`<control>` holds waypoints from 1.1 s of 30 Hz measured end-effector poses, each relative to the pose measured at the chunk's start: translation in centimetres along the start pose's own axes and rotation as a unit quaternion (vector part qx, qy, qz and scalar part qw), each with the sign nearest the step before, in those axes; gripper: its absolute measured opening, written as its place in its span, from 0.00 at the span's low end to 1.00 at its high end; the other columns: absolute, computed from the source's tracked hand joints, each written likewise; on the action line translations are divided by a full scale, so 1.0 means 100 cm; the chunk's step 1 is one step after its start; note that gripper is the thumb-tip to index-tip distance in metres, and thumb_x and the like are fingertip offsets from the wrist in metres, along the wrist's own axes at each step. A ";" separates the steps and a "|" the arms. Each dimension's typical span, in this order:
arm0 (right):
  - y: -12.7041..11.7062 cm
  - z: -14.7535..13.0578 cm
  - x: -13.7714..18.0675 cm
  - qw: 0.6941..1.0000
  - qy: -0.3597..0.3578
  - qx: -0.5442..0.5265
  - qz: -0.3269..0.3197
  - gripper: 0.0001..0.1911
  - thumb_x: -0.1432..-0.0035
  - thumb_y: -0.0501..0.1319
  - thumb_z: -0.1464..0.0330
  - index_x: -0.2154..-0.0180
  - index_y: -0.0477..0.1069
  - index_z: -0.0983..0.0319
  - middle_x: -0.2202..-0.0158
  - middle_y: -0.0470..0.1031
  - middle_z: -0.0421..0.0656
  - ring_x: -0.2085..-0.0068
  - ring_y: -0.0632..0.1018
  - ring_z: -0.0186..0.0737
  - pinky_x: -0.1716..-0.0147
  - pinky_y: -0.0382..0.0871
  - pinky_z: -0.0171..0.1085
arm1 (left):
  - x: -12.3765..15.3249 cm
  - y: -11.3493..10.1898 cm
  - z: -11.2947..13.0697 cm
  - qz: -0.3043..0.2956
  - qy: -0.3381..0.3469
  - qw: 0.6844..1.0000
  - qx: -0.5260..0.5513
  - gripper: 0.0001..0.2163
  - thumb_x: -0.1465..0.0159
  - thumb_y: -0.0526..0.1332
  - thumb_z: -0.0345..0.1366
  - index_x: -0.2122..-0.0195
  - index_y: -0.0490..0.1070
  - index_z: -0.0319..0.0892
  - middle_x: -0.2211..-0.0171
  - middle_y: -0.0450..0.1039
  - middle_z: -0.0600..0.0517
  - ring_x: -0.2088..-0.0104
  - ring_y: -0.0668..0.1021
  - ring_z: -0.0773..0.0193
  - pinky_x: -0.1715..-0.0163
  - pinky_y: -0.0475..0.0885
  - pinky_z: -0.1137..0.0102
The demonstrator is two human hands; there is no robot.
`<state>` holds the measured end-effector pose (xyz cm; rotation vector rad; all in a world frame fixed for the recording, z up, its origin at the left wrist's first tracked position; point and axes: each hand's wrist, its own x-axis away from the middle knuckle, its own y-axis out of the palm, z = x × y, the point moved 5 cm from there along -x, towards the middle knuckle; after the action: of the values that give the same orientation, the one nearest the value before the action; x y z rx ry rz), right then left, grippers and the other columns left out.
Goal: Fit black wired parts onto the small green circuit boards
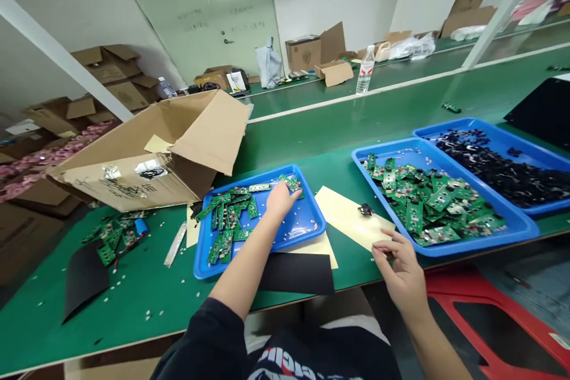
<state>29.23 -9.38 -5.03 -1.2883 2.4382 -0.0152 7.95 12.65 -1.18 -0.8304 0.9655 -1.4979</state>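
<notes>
My left hand [279,200] reaches over the left blue tray [314,214] and grips a green circuit board [293,185] near the far right corner. Other green circuit boards [231,214] lie in a loose pile in the left half of that tray. My right hand [401,270] is above the near end of a pale yellow sheet [342,217]. Its thumb and a fingertip come together; anything between them is too small to make out. A small black part [366,209] lies on the sheet, just beyond the right hand.
On the right, one blue tray [529,230] holds a heap of circuit boards and another [467,123] many black parts. An open cardboard box [120,187] stands at left. Black sheets [298,273] lie on the green table. A water bottle [366,71] stands behind; a red stool [485,314] is below.
</notes>
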 end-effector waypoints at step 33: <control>0.197 -0.040 -0.083 0.947 0.079 -0.225 -0.215 0.18 0.53 0.66 0.60 0.61 0.65 0.58 0.66 0.71 0.40 0.68 0.75 0.35 0.63 0.74 0.38 | 0.065 -0.055 -0.056 0.147 0.172 0.907 0.356 0.09 0.45 0.64 0.34 0.61 0.73 0.44 0.61 0.69 0.48 0.58 0.75 0.61 0.60 0.76 0.65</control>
<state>16.46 7.99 -2.27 -2.0737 2.3112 0.3525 -0.25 7.21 1.48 0.1075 0.6631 -1.5884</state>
